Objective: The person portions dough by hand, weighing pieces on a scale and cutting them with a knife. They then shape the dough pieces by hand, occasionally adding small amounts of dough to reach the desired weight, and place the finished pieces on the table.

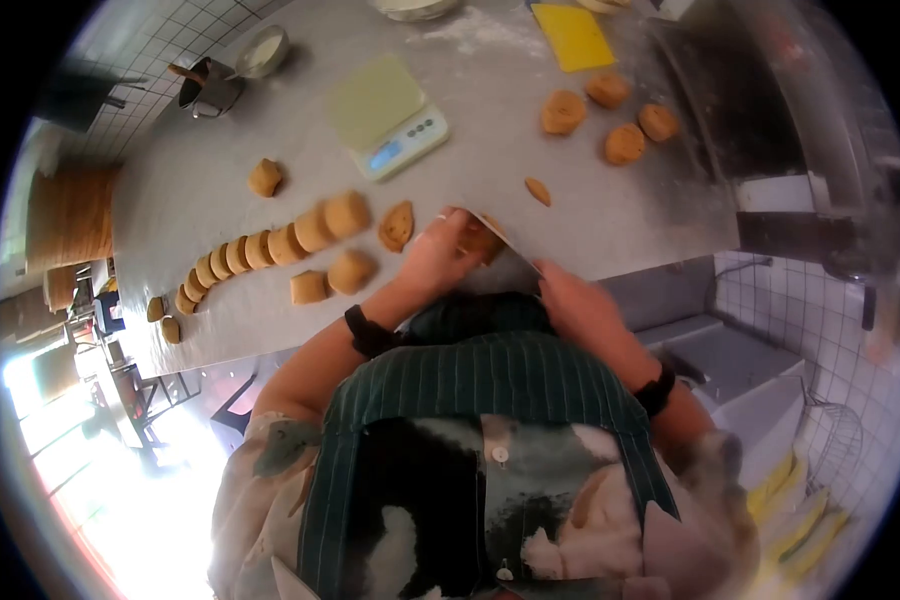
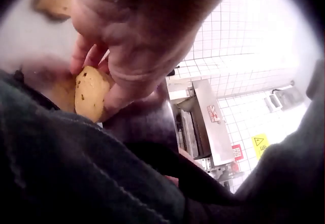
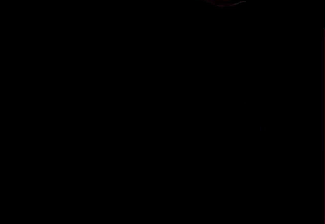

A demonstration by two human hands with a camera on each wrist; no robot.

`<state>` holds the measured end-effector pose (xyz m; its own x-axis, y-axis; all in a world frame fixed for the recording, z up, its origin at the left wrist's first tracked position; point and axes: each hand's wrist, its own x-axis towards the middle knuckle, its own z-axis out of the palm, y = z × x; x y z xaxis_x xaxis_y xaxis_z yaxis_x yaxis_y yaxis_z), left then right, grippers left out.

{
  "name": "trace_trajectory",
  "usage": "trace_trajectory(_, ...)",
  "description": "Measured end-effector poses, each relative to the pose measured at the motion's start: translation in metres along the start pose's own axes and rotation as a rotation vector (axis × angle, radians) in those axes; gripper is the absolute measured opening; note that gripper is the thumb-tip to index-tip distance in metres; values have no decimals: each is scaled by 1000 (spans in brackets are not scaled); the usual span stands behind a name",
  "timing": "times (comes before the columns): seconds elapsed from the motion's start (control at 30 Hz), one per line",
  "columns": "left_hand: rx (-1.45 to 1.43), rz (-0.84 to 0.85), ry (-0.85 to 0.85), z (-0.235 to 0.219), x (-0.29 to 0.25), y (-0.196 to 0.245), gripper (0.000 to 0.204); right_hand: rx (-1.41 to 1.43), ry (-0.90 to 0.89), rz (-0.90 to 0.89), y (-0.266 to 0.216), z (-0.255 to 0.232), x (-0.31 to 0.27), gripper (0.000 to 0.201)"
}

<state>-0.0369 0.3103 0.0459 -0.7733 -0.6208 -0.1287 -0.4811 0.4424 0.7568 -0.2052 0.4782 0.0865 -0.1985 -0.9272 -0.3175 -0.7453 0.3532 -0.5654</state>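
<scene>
My left hand (image 1: 440, 250) grips a tan dough piece (image 1: 485, 243) at the front of the metal table. In the left wrist view, fingers and thumb pinch this dough (image 2: 91, 94), whose pale cut face has dark specks. My right hand (image 1: 580, 300) holds a wide-bladed knife (image 1: 511, 246), its blade right against the dough's right side. The handle is hidden inside the right hand. Left of the left hand lies a dough piece with a cut face (image 1: 396, 227); ahead of the blade lies a thin dough slice (image 1: 538, 191). The right wrist view is almost wholly dark.
A row of dough pieces (image 1: 258, 250) runs along the left of the table (image 1: 490, 130). A digital scale (image 1: 400, 140) stands ahead. Several dough lumps (image 1: 625, 145) lie at the right near a yellow scraper (image 1: 573, 38). A metal pot (image 1: 213, 92) stands far left.
</scene>
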Motion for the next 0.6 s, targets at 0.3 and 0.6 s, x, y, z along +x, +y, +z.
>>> trace_trajectory(0.3,36,-17,58,-6,-8,7,49,-51,15,-115,16,-10,10,22)
trace_trajectory(0.6,332,143,-28,14,7,8,52,245,250,29,20,-41,1,32)
